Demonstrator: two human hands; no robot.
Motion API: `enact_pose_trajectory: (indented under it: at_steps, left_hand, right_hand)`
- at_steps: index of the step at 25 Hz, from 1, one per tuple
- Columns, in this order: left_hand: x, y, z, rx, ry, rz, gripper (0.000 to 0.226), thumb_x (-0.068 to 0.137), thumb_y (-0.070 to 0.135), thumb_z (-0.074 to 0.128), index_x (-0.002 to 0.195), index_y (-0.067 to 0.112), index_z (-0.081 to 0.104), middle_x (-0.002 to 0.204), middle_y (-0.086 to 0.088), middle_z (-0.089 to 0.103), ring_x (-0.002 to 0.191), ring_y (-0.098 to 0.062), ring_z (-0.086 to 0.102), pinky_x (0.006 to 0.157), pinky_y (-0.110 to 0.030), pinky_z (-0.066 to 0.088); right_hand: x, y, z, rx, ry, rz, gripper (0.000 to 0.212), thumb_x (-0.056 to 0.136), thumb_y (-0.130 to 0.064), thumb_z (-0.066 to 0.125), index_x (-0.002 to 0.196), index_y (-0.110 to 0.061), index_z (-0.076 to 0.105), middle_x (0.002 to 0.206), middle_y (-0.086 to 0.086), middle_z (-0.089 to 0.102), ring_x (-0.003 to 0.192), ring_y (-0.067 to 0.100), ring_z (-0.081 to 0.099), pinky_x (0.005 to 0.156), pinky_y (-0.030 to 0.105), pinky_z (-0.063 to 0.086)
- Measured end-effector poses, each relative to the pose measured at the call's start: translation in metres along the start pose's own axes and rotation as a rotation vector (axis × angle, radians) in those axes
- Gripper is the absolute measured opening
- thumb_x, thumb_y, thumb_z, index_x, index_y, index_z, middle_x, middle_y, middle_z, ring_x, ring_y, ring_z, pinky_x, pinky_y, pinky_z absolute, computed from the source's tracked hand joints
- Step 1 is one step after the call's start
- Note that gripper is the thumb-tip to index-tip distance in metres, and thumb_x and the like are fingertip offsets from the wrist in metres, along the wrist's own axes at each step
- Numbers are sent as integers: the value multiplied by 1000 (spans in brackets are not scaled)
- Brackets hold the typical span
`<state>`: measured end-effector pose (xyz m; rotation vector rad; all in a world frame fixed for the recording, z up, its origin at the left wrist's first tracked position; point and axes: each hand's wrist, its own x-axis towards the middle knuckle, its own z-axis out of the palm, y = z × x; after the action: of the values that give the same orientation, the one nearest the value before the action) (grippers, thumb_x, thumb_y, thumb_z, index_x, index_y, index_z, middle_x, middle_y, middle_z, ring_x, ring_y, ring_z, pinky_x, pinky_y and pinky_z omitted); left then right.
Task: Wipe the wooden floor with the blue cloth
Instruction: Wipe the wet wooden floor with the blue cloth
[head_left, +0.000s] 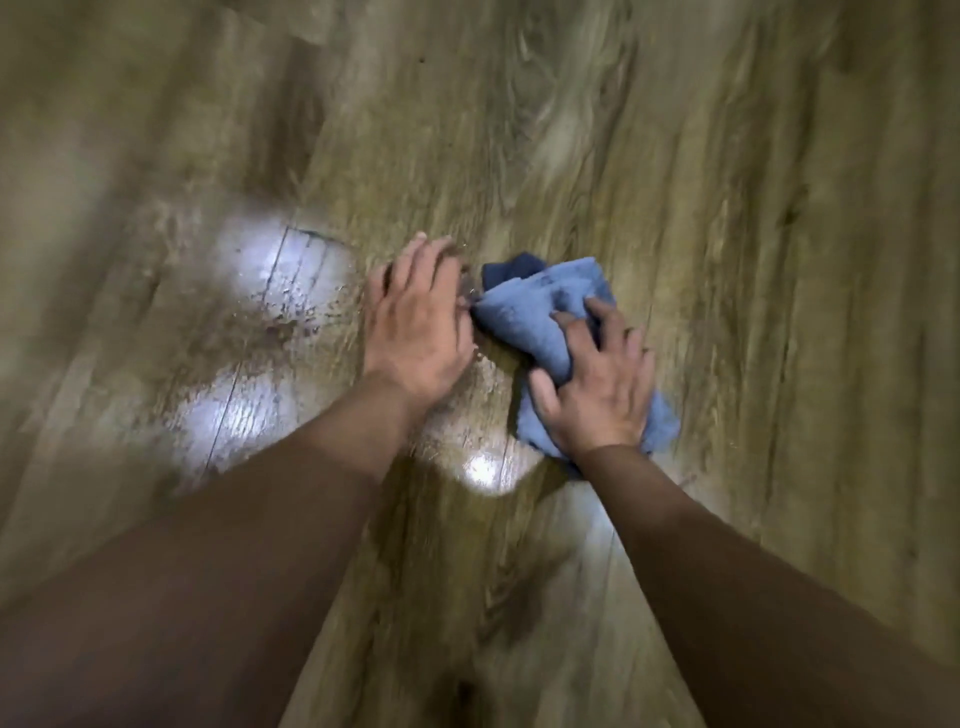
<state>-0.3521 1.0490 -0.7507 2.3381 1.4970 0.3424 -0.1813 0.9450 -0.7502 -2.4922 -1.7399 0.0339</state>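
A crumpled blue cloth (545, 312) lies on the wooden floor (727, 208) at the middle of the head view. My right hand (597, 389) presses down on the cloth's near end, fingers spread and curled into the fabric. My left hand (421, 322) rests flat on the floor just left of the cloth, its fingertips touching the cloth's left corner. Small dark specks and a brownish smear (291, 322) mark the boards left of my left hand. The picture is blurred by motion.
Bright glare patches (280, 260) shine on the floor left of and below the hands. Plank seams run diagonally across the boards. Bare wooden floor stretches all around the hands.
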Motion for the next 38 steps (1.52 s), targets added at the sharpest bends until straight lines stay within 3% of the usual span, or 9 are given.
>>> enact_pose_trajectory:
  at_steps: [5,13,22,28,36,38]
  left_hand:
    - [11,-26,6,108,-72,13,51,89,35,36,135,17,52,153,-5,43,148,-23,28,115,-46,22]
    - [14,-25,11,96,-45,4,42,89,31,48,126,15,59,149,-8,48,147,-26,33,110,-48,25]
    - [14,-29,17,120,5,29,40,90,32,45,125,16,55,150,-6,46,147,-26,32,111,-49,22]
    - [16,-28,17,149,-10,23,38,86,31,47,120,17,56,149,-6,47,146,-27,33,108,-49,23]
    - [19,-27,10,82,-91,4,39,83,30,49,118,15,59,148,-8,47,146,-27,31,108,-49,26]
    - [20,-24,0,-30,-150,-4,36,86,29,47,119,20,57,152,-3,43,147,-22,27,112,-49,23]
  right_hand:
    - [-1,1,3,-27,-46,-19,63,67,-52,57,126,-29,58,141,4,45,93,31,46,81,42,31]
    - [9,8,5,44,-7,-87,59,72,-50,58,124,-23,63,140,11,50,91,36,51,80,48,39]
    - [210,-14,7,-15,45,164,50,74,-49,62,119,-28,56,141,5,47,107,37,50,87,48,37]
    - [137,-13,1,-19,-22,-16,61,70,-44,69,127,-29,56,147,6,43,100,35,48,83,44,35]
    - [3,-50,3,2,-63,184,67,67,-41,74,130,-25,58,148,10,43,98,39,49,84,50,38]
    - [-35,-66,1,-1,-89,183,71,64,-39,80,129,-23,59,147,12,45,96,39,49,83,50,40]
